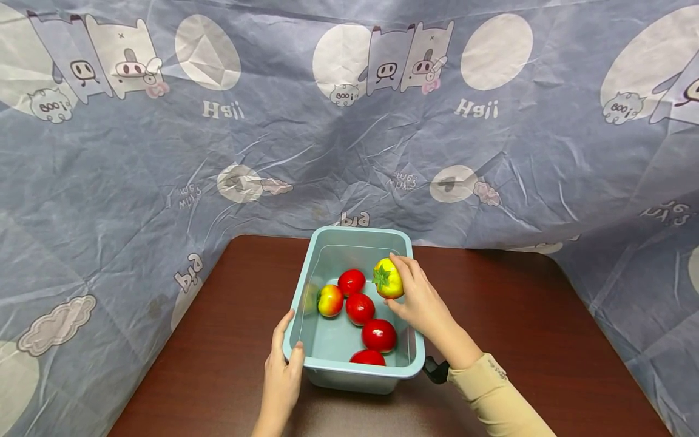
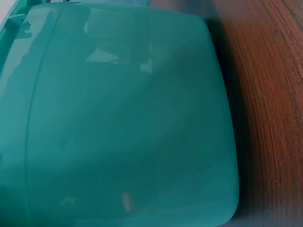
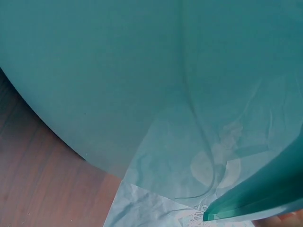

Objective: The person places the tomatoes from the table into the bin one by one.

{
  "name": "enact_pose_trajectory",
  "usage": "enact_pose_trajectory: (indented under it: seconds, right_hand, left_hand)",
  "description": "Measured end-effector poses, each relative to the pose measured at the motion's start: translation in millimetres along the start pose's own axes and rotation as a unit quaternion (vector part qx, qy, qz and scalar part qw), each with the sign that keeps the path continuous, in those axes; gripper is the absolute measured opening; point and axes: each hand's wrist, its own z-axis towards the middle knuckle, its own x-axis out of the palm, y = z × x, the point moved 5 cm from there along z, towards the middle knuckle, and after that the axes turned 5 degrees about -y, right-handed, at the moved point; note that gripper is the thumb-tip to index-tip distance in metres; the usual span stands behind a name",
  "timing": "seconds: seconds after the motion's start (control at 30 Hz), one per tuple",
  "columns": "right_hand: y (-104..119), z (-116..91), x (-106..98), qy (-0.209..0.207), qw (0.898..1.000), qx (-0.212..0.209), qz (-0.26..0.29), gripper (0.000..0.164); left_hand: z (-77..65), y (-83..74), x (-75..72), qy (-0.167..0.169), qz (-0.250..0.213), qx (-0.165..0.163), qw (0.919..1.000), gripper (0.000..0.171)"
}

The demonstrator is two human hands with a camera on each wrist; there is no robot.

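In the head view my right hand [image 1: 422, 300] pinches a tomato [image 1: 389, 280], yellow with a green leafy top and a reddish underside, over the right side of a pale teal plastic bin [image 1: 360, 365]. Thumb and fingers of my left hand [image 1: 283, 377] grip the bin's near left corner at the rim. Inside lie several glossy red tomatoes [image 1: 379, 335] and, by the left wall, a red-and-yellow tomato [image 1: 330, 301]. The bin's outer side [image 2: 137, 118] fills most of the left wrist view. Its wall [image 3: 94, 85] covers the right wrist view, where the held tomato is hidden.
The bin stands on a dark reddish-brown table [image 1: 524, 321]. Grey-blue cloth [image 1: 327, 152] with cartoon prints hangs behind and at both sides. A black object [image 1: 435, 370] is near the right wrist, beside the beige sleeve [image 1: 486, 385].
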Motion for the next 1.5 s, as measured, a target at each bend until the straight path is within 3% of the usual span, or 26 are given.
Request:
enact_pose_trajectory:
  seconds: [0.63, 1.27, 1.5]
  right_hand:
    - [0.5, -4.0, -1.2, -0.003, 1.000, 0.002, -0.021, 0.090]
    - [-2.4, -5.9, -2.7, -0.027, 1.000, 0.010, -0.007, 0.075]
    - [-7.2, -7.9, -3.7, -0.076, 0.997, 0.020, 0.016, 0.069]
  left_hand:
    - [-2.1, -4.1, -0.6, 0.005, -0.004, 0.000, 1.0000, 0.060]
    - [-1.6, -4.0, 0.5, -0.002, -0.001, 0.000, 1.0000, 0.059]
    - [-1.5, -4.9, -2.1, 0.004, 0.005, 0.001, 1.0000, 0.057]
